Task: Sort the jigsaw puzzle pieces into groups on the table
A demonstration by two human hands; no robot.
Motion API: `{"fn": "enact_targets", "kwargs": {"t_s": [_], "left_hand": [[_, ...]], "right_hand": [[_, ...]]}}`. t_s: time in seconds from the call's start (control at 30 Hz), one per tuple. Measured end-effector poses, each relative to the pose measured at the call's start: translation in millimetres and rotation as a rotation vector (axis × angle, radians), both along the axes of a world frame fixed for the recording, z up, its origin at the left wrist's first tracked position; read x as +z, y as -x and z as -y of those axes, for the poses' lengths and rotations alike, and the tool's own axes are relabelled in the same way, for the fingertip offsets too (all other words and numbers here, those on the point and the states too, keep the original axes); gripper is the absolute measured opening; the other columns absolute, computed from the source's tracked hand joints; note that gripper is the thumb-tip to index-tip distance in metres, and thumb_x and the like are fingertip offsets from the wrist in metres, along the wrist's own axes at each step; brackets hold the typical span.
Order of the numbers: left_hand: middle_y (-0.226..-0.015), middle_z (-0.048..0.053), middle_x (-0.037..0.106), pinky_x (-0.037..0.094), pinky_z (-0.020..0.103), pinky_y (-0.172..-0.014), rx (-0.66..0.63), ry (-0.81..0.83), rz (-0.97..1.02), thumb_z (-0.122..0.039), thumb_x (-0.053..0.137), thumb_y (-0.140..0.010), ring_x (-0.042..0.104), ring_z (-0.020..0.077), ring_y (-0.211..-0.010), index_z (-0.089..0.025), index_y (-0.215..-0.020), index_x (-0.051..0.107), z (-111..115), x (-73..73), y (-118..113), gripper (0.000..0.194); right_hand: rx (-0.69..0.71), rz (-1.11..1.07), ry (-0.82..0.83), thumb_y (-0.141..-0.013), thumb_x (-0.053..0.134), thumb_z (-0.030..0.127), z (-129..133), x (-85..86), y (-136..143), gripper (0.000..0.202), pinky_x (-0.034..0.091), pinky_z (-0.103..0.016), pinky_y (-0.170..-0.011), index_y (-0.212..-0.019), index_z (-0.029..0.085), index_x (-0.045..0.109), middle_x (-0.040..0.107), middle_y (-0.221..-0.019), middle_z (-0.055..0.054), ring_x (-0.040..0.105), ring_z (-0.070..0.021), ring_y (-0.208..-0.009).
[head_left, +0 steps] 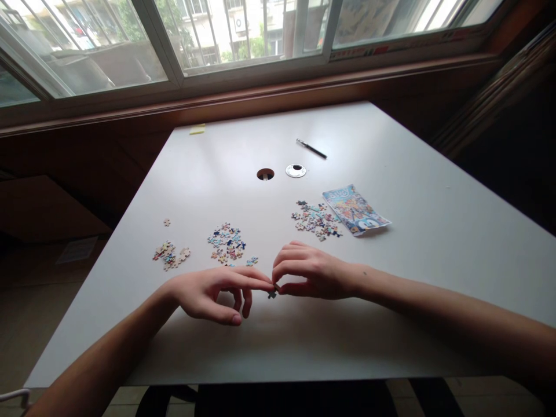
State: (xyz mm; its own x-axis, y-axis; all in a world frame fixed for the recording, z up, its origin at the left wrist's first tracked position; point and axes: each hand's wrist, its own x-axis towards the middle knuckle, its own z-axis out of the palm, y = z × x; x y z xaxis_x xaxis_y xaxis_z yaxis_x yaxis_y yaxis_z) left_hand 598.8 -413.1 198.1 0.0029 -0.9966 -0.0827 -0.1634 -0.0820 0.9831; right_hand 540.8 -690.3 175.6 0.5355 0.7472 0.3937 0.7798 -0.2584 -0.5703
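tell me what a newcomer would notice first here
Probably the left hand and right hand, meeting at a small puzzle piece near the front of the white table. Next, the colourful leaflet beyond the right hand, with a loose pile of pieces just left of it. Then the bright window behind the table.

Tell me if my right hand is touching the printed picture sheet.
Apart: the head view shows bare white tabletop between the right hand and the printed picture sheet.

I can't read a word for certain from here: the picture sheet, just right of the nearest jigsaw-piece pile, carries pale title lettering, too blurred to make out.
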Motion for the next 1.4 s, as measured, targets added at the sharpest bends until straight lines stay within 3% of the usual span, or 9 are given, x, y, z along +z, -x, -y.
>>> {"fn": "enact_targets", "kwargs": {"t_s": [0.07, 0.17, 0.23, 0.3, 0.37, 0.6, 0.93, 1.23, 1.4], "left_hand": [[-0.134, 0.016, 0.061, 0.060, 0.033, -0.083, 0.103, 0.038, 0.137, -0.026, 0.063, -0.093, 0.070, 0.0196, -0.091, -0.026, -0.149, 0.047, -1.6, -0.4, -0.3, 0.058], [-0.125, 0.012, 0.068, 0.051, 0.043, -0.103, 0.431, 0.116, 0.606, -0.029, 0.061, -0.095, 0.066, 0.0252, -0.110, -0.025, -0.140, 0.056, -5.4, -3.7, -4.4, 0.046], [-0.147, 0.012, 0.054, 0.033, 0.054, -0.118, 0.555, 0.064, 0.959, -0.041, 0.064, -0.092, 0.048, 0.0341, -0.136, -0.026, -0.147, 0.049, -8.7, -8.3, -9.8, 0.059], [-0.163, 0.011, 0.032, 0.015, 0.060, -0.124, 0.536, -0.071, 1.194, -0.058, 0.066, -0.087, 0.025, 0.0407, -0.150, -0.025, -0.156, 0.035, -12.3, -14.3, -15.6, 0.082], [-0.167, 0.009, 0.021, 0.007, 0.060, -0.125, 0.470, -0.188, 1.283, -0.068, 0.061, -0.085, 0.015, 0.0413, -0.154, -0.025, -0.160, 0.026, -15.4, -20.3, -20.1, 0.093], [-0.168, 0.007, 0.020, 0.009, 0.054, -0.126, 0.388, -0.303, 1.314, -0.076, 0.049, -0.088, 0.018, 0.0371, -0.154, -0.026, -0.161, 0.021, -18.8, -28.6, -21.5, 0.093], [-0.169, 0.005, 0.016, 0.018, 0.052, -0.124, 0.388, -0.354, 1.289, -0.077, 0.045, -0.089, 0.019, 0.0351, -0.154, -0.031, -0.162, 0.017, -18.0, -28.7, -20.1, 0.090], [-0.169, 0.006, 0.016, 0.016, 0.053, -0.125, 0.379, -0.360, 1.289, -0.076, 0.045, -0.090, 0.019, 0.0351, -0.154, -0.029, -0.162, 0.018, -18.3, -27.7, -20.3, 0.090], [-0.168, 0.008, 0.019, 0.014, 0.054, -0.125, 0.388, -0.326, 1.270, -0.076, 0.049, -0.088, 0.020, 0.0370, -0.153, -0.027, -0.161, 0.022, -15.7, -28.5, -18.4, 0.092]], "right_hand": [[0.009, 0.031, 0.032, -0.098, 0.061, 0.029, 3.0, 1.6, -2.9, 0.013, 0.043, -0.033, -0.085, -0.104, 0.019, 0.066, 0.068, -0.097, -0.007, 0.059, -0.0167, -0.088], [-0.095, 0.099, 0.067, -0.096, 0.062, 0.028, 15.2, 2.1, -14.2, 0.010, 0.043, -0.034, -0.086, -0.101, 0.020, 0.065, 0.066, -0.099, -0.007, 0.058, -0.0182, -0.091], [-0.212, 0.133, 0.095, -0.093, 0.064, 0.027, 27.3, -0.3, -24.7, 0.008, 0.043, -0.035, -0.087, -0.097, 0.020, 0.065, 0.065, -0.101, -0.008, 0.057, -0.0197, -0.094], [-0.322, 0.159, 0.152, -0.091, 0.067, 0.027, 39.5, -4.3, -34.5, 0.008, 0.043, -0.037, -0.088, -0.095, 0.020, 0.065, 0.064, -0.104, -0.009, 0.056, -0.0216, -0.096], [-0.401, 0.169, 0.217, -0.089, 0.068, 0.028, 48.9, -8.0, -41.2, 0.009, 0.042, -0.039, -0.089, -0.094, 0.021, 0.065, 0.063, -0.106, -0.009, 0.056, -0.0235, -0.098], [-0.458, 0.154, 0.420, -0.085, 0.067, 0.029, 59.0, 0.8, -41.8, 0.008, 0.037, -0.041, -0.089, -0.089, 0.021, 0.066, 0.062, -0.111, -0.009, 0.053, -0.0255, -0.100], [-0.440, 0.166, 0.680, -0.081, 0.065, 0.026, 63.7, 21.0, -38.7, 0.009, 0.033, -0.038, -0.083, -0.086, 0.019, 0.067, 0.061, -0.100, -0.010, 0.050, -0.0248, -0.091], [-0.441, 0.144, 0.709, -0.080, 0.063, 0.027, 64.1, 27.0, -36.9, 0.009, 0.033, -0.037, -0.082, -0.086, 0.019, 0.066, 0.062, -0.097, -0.009, 0.050, -0.0247, -0.090], [-0.382, 0.202, 0.583, -0.084, 0.062, 0.027, 55.3, 20.0, -34.5, 0.009, 0.034, -0.036, -0.080, -0.083, 0.019, 0.059, 0.061, -0.088, -0.007, 0.051, -0.0215, -0.083]]}}
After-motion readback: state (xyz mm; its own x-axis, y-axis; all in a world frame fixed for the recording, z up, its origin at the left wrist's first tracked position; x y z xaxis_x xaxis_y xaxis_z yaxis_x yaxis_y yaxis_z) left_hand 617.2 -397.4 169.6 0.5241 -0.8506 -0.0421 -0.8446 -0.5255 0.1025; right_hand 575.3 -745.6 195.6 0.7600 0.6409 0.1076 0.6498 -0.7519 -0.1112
